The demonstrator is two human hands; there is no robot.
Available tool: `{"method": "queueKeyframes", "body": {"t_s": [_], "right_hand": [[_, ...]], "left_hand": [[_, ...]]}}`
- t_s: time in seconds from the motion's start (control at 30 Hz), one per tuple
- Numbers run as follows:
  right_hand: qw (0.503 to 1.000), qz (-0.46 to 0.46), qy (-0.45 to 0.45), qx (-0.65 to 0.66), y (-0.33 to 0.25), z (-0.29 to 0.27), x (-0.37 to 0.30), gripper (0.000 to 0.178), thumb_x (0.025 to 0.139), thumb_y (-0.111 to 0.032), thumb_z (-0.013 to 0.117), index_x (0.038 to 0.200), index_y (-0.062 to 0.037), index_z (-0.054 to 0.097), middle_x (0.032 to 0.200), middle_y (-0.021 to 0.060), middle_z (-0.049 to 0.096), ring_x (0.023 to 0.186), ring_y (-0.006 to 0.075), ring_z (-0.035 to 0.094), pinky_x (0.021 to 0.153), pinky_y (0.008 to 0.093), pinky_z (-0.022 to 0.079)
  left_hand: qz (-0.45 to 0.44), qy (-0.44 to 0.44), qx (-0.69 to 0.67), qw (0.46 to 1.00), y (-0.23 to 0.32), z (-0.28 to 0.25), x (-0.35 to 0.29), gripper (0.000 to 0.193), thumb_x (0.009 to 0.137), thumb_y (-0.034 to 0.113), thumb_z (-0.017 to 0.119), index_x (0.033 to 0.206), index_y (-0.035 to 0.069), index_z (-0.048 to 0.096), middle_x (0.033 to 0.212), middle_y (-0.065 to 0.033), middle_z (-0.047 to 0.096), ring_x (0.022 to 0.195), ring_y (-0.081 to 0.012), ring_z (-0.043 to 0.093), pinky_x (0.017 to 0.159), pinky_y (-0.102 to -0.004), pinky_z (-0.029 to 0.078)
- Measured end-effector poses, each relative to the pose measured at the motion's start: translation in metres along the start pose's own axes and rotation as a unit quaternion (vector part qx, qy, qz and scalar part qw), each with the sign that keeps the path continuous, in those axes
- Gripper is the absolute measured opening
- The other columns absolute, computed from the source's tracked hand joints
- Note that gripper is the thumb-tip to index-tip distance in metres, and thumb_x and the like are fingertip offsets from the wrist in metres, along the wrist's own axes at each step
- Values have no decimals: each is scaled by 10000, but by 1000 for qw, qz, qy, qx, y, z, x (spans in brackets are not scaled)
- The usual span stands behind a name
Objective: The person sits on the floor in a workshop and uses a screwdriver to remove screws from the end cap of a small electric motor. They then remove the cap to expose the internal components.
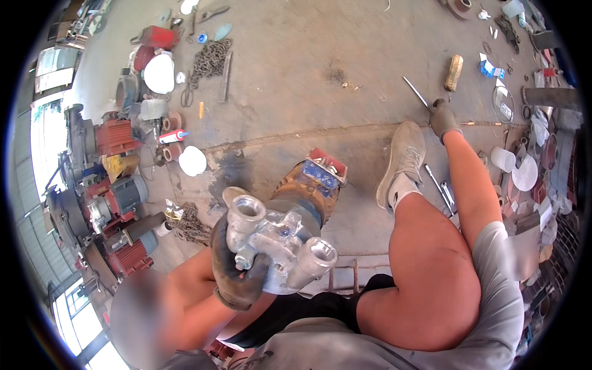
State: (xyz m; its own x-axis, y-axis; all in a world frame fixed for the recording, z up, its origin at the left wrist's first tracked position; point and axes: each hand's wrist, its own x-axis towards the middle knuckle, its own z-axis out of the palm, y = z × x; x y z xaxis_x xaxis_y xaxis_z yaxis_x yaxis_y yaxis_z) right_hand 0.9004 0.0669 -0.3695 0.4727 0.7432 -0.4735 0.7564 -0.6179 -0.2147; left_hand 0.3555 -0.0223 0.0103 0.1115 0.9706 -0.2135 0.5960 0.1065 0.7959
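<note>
Steadying silver two-port metal casting [287,234]: dark-gloved left hand [237,283] clamps side, firm grip advisable; grey-gloved right hand [443,118] pinches slim steel rod [415,92].

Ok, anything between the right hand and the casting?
Yes: seen from above, the shoe lies between the right hand and the casting. Nothing visible separates the left hand from it; they touch.

floor [290,68] lies open beyond the shoe [404,151] between casting [285,229] and right hand [443,119].
</note>
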Motion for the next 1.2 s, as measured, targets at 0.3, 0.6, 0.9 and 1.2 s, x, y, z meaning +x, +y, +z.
{"method": "queueKeyframes", "body": {"t_s": [0.3,0.6,0.9,1.2], "right_hand": [[807,60,-50,586,42,17,-121,402,1051,-168,610,1447,-108,633,906,99,704,751,223,655,781,400,602],[443,17,13,896,68,-1,-290,398,1052,-42,576,1434,-137,641,917,47,683,705,136,589,656,321,535],[652,-241,147,703,-29,-285,-523,318,1015,9,641,1329,-9,685,1159,62,727,767,113,601,705,276,525],[571,-166,-227,771,-129,-195,-655,237,1109,-142,688,1282,18,717,1090,116,752,857,185,722,742,340,609]], "left_hand": [[111,57,156,980,-2,-10,-15,857,922,322,906,1594,-50,529,1479,-300,632,1387,-478,611,1183,-527,503],[26,19,78,996,27,-15,-17,909,956,464,879,1680,70,495,1566,-311,587,1471,-471,571,1241,-507,468],[464,95,169,864,80,-37,-94,1041,900,429,920,1684,-21,403,1630,-329,484,1494,-500,514,1262,-572,457],[276,-137,-70,949,47,41,-236,543,1095,448,678,1412,10,636,1304,-317,734,1234,-510,700,1047,-576,554]]}}
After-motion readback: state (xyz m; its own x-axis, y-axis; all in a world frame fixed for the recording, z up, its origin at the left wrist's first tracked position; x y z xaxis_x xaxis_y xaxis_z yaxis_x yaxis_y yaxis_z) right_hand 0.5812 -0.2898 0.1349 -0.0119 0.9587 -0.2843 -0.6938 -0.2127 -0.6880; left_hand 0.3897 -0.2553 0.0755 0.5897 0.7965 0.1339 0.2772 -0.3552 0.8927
